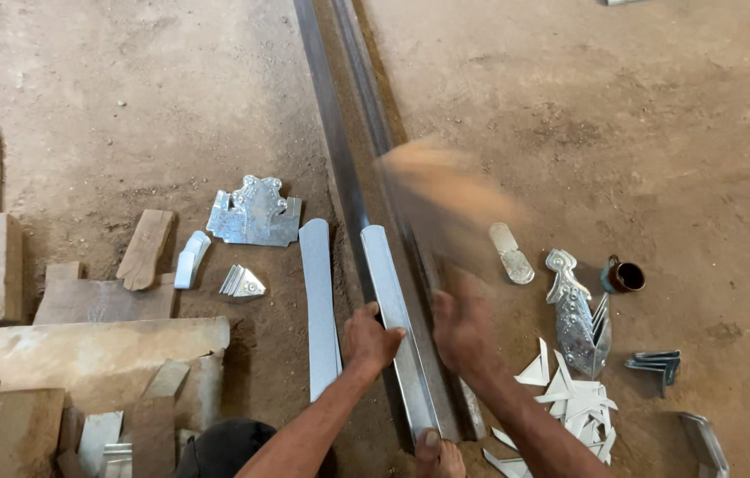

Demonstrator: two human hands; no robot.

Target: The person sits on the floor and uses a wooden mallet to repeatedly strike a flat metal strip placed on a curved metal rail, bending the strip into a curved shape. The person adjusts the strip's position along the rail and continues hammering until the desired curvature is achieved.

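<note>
The left hand (371,336) is clamped on the near part of a bent sheet-metal strip (393,310) lying along a long steel rail (340,159) on the dirt floor, while the right hand (462,329) grips a blurred wooden tool (446,190) raised over it. The strip already shows a fold along its length, a second flat strip (318,301) beside it looks untouched, and cut ornaments (255,212) and offcuts (574,403) lie around. Wood blocks (145,248) crowd the left; bare floor opens far right.
</note>
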